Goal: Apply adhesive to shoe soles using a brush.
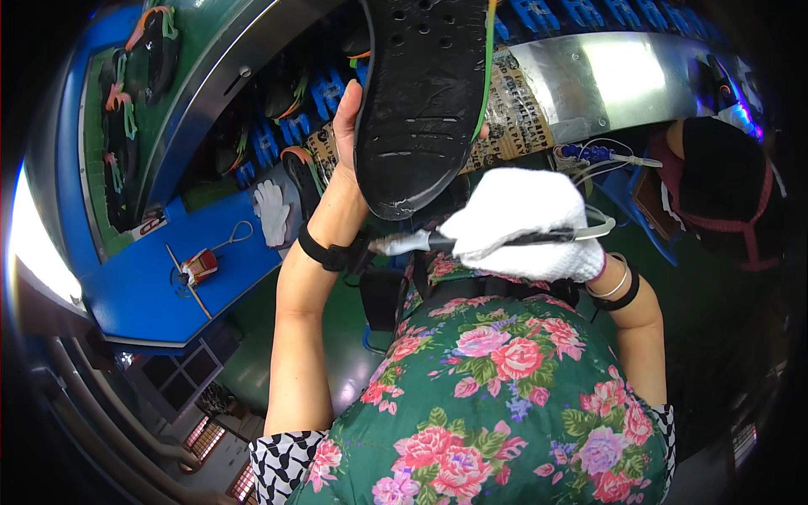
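Note:
My left hand (346, 135), bare, grips a black shoe sole (421, 109) and holds it up in front of me. The thumb shows at its left edge; most of the fingers are hidden behind it. The sole has round holes at its far part, short slits lower down and a green-orange right edge. Its face looks glossy in places. My right hand (522, 223), in a white knitted glove, is closed around a brush (441, 241) with a dark handle and a pale tube at its back end. The brush's brown tip points left, just below the sole's near end, apparently apart from it.
A blue table (139, 295) at the left bears a white glove (272, 210) and a small red-and-white item (199, 267) with a stick. Ahead runs a metal-edged line (610, 80) with cardboard. More dark shoes (160, 63) stand at upper left. Another person (724, 177) is at the right.

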Demonstrator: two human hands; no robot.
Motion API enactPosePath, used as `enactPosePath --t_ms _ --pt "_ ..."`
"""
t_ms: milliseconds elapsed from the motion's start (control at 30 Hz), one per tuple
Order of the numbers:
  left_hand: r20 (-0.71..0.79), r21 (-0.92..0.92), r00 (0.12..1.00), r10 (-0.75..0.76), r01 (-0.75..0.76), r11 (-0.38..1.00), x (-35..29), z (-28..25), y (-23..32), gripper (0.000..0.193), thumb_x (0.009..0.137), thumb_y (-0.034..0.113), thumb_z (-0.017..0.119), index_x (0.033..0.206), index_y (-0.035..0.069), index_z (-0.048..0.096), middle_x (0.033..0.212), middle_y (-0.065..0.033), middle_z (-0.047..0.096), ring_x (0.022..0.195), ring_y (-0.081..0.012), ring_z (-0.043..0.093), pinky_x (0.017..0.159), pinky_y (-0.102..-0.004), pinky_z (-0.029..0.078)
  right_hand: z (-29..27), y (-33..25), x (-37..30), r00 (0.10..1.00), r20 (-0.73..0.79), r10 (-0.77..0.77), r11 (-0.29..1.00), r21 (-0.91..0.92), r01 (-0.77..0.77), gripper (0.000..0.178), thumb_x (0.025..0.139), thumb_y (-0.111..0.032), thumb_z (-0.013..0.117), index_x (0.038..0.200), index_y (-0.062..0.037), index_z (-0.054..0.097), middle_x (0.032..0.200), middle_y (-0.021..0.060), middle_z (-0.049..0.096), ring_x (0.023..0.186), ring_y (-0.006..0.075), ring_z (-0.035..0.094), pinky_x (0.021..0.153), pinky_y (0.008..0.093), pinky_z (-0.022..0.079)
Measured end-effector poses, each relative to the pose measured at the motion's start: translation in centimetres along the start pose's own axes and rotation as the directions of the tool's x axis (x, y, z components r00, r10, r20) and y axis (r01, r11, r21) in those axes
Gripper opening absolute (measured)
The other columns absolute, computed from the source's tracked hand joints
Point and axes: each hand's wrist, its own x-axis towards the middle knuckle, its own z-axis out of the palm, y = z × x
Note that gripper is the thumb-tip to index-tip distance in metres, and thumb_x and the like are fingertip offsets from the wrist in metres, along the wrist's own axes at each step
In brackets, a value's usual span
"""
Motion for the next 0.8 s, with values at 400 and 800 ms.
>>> enactPosePath --t_ms 400,800 --pt "-0.173 0.010 0.976 -0.134 0.138 0.990 0.3 2.0 1.9 0.047 0.100 0.033 0.058 0.131 -0.003 0.064 0.122 -0.0198 0.071 0.104 -0.0290 0.073 0.096 -0.0409 0.059 -1.7 0.2 0.2 0.980 0.158 -0.118 0.986 -0.095 0.134 0.023 0.078 -0.008 0.082 0.101 -0.0102 0.080 0.101 0.0070 0.077 0.084 0.0242 0.072 0.075 0.0350 0.057" --pt "-0.277 0.123 0.938 -0.210 0.251 0.960 1.1 3.7 2.5 0.033 0.098 0.025 0.062 0.117 0.001 0.072 0.108 -0.0130 0.076 0.087 -0.0211 0.075 0.082 -0.0316 0.061 -3.4 0.1 0.4 0.959 0.192 -0.208 0.892 -0.366 0.267 0.034 0.078 -0.010 0.081 0.111 -0.0151 0.077 0.111 0.0062 0.076 0.087 0.0239 0.071 0.074 0.0345 0.057"
